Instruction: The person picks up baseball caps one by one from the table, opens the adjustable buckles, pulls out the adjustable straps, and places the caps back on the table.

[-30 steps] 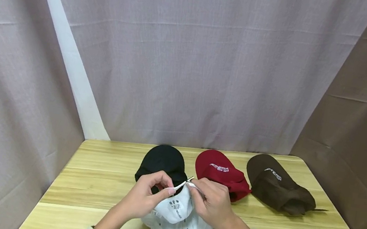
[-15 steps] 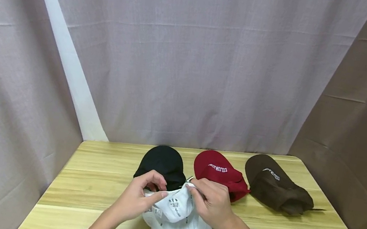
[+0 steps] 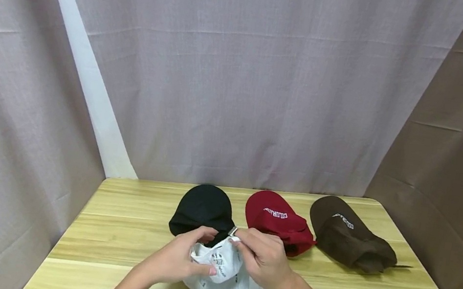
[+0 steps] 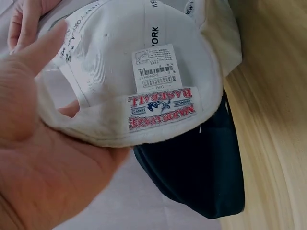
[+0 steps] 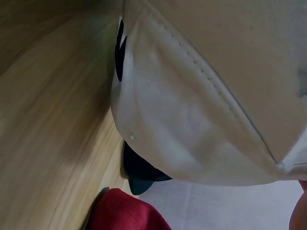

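Observation:
A white baseball cap [image 3: 233, 288] with a dark "NY" emblem lies at the front of the table, brim toward me. Its back edge is lifted, so the printed inside, with a label [image 4: 156, 69] and a red-lettered patch [image 4: 163, 108], shows in the left wrist view. My left hand [image 3: 177, 260] holds that edge at the left, thumb on the inside, other fingers beyond the rim. At the right, my right hand [image 3: 262, 257] pinches the cap's back strap beside a small metal buckle [image 3: 233, 231]. The right wrist view mostly shows the cap's outer panels [image 5: 182, 110].
Just beyond the white cap lies a black cap [image 3: 205, 207]. A red cap [image 3: 278, 220] and a dark brown cap [image 3: 349, 235] sit to its right along the back of the wooden table [image 3: 113, 226]. Curtains [image 3: 243, 92] close off the back and sides.
My left hand has let go of the strap end and moved down onto the cap's back edge. My right hand has kept its pinch, with the buckle lower and a little to the left.

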Demonstrator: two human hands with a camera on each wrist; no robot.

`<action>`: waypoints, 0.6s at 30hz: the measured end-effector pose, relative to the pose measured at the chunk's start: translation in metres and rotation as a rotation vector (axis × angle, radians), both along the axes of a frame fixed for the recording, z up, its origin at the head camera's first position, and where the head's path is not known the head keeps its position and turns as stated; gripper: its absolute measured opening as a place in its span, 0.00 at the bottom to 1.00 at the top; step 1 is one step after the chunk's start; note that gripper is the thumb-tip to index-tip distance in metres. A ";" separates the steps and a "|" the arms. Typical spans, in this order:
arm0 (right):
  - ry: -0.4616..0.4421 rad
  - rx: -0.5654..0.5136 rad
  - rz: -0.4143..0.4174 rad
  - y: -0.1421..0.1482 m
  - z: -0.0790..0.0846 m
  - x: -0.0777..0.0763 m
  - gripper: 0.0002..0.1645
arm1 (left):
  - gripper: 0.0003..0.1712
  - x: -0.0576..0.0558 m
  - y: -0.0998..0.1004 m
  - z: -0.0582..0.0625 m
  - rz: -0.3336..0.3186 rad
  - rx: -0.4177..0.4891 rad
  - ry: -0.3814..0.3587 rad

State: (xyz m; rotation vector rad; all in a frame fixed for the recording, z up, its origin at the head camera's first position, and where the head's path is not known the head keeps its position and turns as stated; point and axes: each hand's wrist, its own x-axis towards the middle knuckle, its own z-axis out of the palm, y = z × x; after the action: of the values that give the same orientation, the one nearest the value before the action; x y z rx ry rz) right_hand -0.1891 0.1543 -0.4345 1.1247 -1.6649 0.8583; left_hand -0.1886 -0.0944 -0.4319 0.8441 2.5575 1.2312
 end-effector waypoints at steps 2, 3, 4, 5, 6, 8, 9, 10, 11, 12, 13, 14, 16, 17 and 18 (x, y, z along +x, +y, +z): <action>0.018 0.004 0.002 -0.002 0.001 0.001 0.12 | 0.41 0.000 0.002 -0.001 0.003 -0.073 0.015; 0.023 0.005 0.004 -0.003 0.002 0.001 0.12 | 0.40 0.000 0.003 -0.002 0.009 -0.101 0.024; 0.023 0.006 0.010 -0.003 0.002 0.002 0.12 | 0.39 0.000 0.003 -0.003 0.018 -0.125 0.031; 0.021 0.006 0.015 -0.004 0.002 0.003 0.11 | 0.38 0.000 0.004 -0.004 0.026 -0.144 0.036; 0.017 0.006 0.021 -0.005 0.002 0.004 0.11 | 0.37 0.000 0.004 -0.005 0.033 -0.156 0.037; 0.009 0.007 0.029 -0.006 0.002 0.005 0.11 | 0.33 0.001 0.004 -0.006 0.045 -0.170 0.044; 0.005 0.007 0.031 -0.006 0.002 0.006 0.10 | 0.30 0.001 0.004 -0.007 0.050 -0.172 0.049; 0.001 0.006 0.033 -0.006 0.002 0.007 0.10 | 0.27 0.001 0.004 -0.008 0.053 -0.171 0.062; 0.000 0.005 0.035 -0.007 0.002 0.007 0.10 | 0.21 0.000 0.004 -0.009 0.052 -0.167 0.079; -0.001 0.003 0.037 -0.007 0.002 0.008 0.11 | 0.16 0.000 0.004 -0.009 0.053 -0.160 0.096; 0.000 0.001 0.040 -0.007 0.002 0.008 0.11 | 0.12 0.000 0.003 -0.010 0.052 -0.150 0.114; 0.001 -0.004 0.046 -0.007 0.002 0.008 0.11 | 0.10 -0.001 0.003 -0.010 0.049 -0.137 0.132; 0.008 -0.017 0.061 -0.007 0.002 0.007 0.10 | 0.11 -0.001 0.001 -0.012 0.043 -0.116 0.152; 0.013 -0.025 0.068 -0.008 0.003 0.007 0.10 | 0.12 -0.002 0.000 -0.012 0.041 -0.104 0.152; 0.019 -0.032 0.074 -0.008 0.003 0.006 0.10 | 0.12 -0.001 -0.001 -0.012 0.041 -0.091 0.146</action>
State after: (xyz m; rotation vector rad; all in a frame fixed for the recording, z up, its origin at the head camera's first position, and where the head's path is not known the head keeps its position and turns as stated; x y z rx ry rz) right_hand -0.1827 0.1467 -0.4313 1.1746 -1.5969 0.9152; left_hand -0.1898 -0.0953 -0.4441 0.8966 2.7352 1.0918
